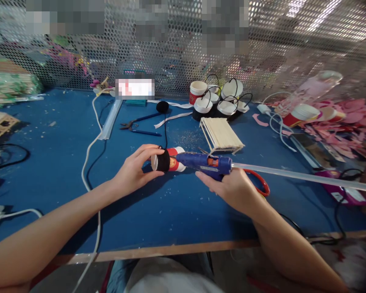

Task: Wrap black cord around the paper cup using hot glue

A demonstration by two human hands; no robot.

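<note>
Lying on its side on the blue table is a red and white paper cup [179, 153], part of it wrapped in black yarn [163, 161]. My left hand [140, 165] grips the wrapped end between thumb and fingers. A strand runs from the wrapping up to a ball of black yarn [162, 107]. My right hand [232, 185] is closed around a blue hot glue gun [201, 162], with a long clear glue stick [293, 175] out of its back. The gun's nozzle points left at the cup, close beside the yarn; whether it touches I cannot tell.
Pliers [131, 125] lie beyond my left hand. Several yarn-wrapped cups [203, 106] with black handles stand behind a small stick bench [222, 134]. Red-handled scissors [264, 185] lie near my right wrist. A white cable [87, 162] crosses the table at left; pink petals [338, 126] are piled at right.
</note>
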